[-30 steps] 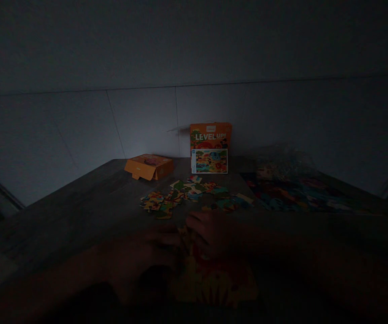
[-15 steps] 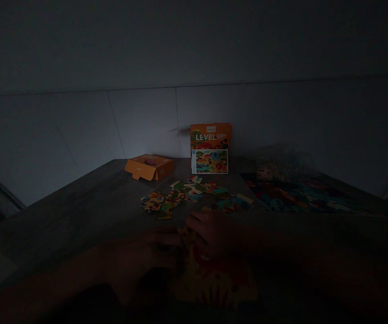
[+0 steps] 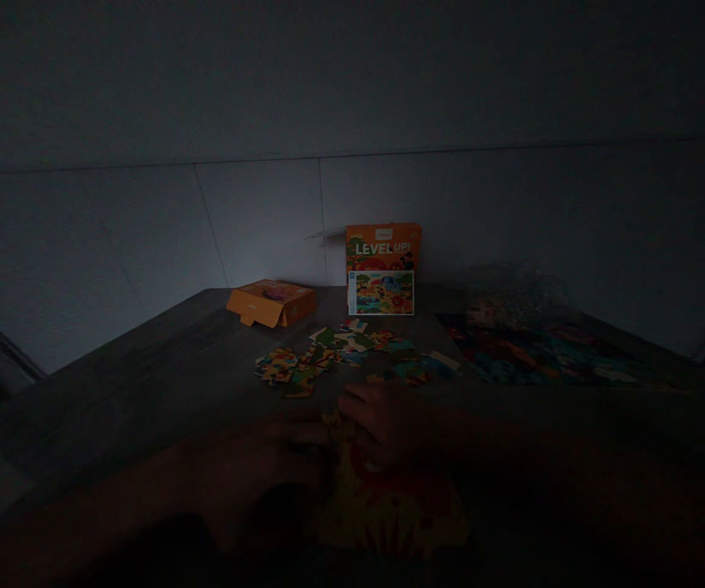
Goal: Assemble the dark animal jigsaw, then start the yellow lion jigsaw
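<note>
A partly joined jigsaw puzzle (image 3: 404,506), yellow with red shapes, lies on the table close to me in very dim light. At its upper left edge, my left hand (image 3: 260,461) has its fingers bent inward against a puzzle piece; the exact grip is lost in the dark. My right hand (image 3: 382,420) rests over the upper part, fingers curled down around a yellow puzzle piece (image 3: 343,426) between the two hands. Loose jigsaw pieces (image 3: 321,355) lie in a spread pile just beyond my hands.
An orange puzzle box (image 3: 384,237) stands against the wall, with a picture card (image 3: 381,294) leaning on it. Another orange box (image 3: 275,302) lies open-flapped at the left. To the right are a dark colourful puzzle sheet (image 3: 548,351) and a clear plastic bag (image 3: 517,298).
The view has grown a little darker. Both hands stay at almost the same place on the puzzle, with only slight finger movement.
</note>
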Available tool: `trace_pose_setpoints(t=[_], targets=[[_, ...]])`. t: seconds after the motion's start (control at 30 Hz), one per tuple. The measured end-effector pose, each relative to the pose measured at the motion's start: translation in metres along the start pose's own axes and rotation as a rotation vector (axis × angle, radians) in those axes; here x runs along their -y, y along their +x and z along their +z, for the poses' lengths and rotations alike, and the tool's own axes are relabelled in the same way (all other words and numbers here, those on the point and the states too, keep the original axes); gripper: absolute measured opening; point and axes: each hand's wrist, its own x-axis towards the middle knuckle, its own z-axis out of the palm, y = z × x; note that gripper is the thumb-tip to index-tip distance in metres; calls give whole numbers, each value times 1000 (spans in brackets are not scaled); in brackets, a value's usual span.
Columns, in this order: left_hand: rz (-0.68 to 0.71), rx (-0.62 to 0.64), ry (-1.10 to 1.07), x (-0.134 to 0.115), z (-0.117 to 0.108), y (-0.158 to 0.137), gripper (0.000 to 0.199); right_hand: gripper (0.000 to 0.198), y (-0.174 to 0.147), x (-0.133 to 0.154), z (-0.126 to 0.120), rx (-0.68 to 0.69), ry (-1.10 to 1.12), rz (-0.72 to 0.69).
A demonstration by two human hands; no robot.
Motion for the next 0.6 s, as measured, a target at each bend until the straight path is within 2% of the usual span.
trace_pose_setpoints(t=[0.33,0.47,0.6], targets=[[0,-25,-10,-2,-1,2,38,16,-1,1,-3,8,-36,-18],[6,-30,-11,-2,-1,3,35,13,0,-1,-6,9,-150,-151],[-22,0,29,2,2,-2,40,12,-5,8,-24,-43,-230,-262]])
